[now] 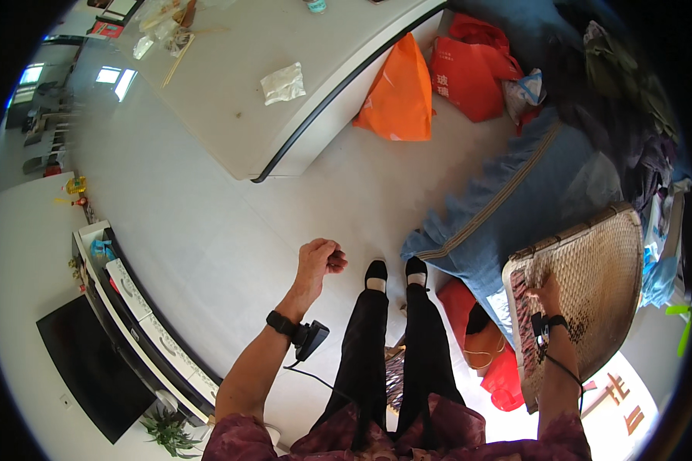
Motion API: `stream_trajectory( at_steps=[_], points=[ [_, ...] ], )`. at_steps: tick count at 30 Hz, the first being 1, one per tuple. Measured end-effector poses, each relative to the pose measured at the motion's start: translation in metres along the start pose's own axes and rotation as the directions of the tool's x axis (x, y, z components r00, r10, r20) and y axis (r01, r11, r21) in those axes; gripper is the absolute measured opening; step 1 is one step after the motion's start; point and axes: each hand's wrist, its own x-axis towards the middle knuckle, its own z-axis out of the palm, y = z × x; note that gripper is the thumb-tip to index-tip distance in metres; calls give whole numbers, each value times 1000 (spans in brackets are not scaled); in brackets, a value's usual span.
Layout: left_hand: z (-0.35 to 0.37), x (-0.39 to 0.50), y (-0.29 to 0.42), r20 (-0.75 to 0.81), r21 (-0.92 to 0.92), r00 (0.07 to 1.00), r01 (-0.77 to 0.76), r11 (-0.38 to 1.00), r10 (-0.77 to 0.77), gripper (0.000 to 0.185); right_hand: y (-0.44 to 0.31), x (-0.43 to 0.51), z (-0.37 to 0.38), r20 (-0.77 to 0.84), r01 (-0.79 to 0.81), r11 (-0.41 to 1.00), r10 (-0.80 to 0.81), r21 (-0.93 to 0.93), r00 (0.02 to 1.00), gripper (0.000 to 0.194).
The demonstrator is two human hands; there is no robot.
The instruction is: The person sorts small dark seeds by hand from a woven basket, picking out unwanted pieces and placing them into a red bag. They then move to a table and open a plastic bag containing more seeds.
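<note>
My left hand [320, 262] hangs over the pale floor, its fingers curled inward. Nothing shows sticking out of it, but the inside of the palm is hidden. To the right, my right hand [548, 297] reaches over a woven bamboo tray [600, 271] with a raised rim. Its fingertips are at a band of dark reddish pieces [519, 299] along the tray's left side; a grip on them is not clear. Small dark bits [579, 325] lie on the weave near my right wrist. The tray sits beside a blue ruffled cloth cover [496, 190], overlapping it.
A white table [219, 115] with a dark edge band stands ahead. Orange [401, 98] and red bags [467, 75] rest on the floor beside it. More red bags [504, 380] lie low at right. A drawer cabinet [150, 322] and a television [92, 369] line the left.
</note>
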Motion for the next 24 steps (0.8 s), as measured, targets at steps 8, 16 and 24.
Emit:
stream_trajectory(
  at_steps=[8, 16, 24],
  points=[
    [12, 3, 47, -133, 113, 975, -164, 980, 178, 19, 1, 0, 4, -41, 5, 994, -10, -111, 999, 69],
    [7, 11, 69, -190, 287, 929, -256, 923, 317, 17, 0, -2, 0, 34, -33, 999, 34, -22, 999, 67],
    [-32, 39, 74, -162, 499, 876, -325, 803, 455, 21, -1, -9, -9, 217, -163, 985, 146, 58, 965, 72]
  ],
)
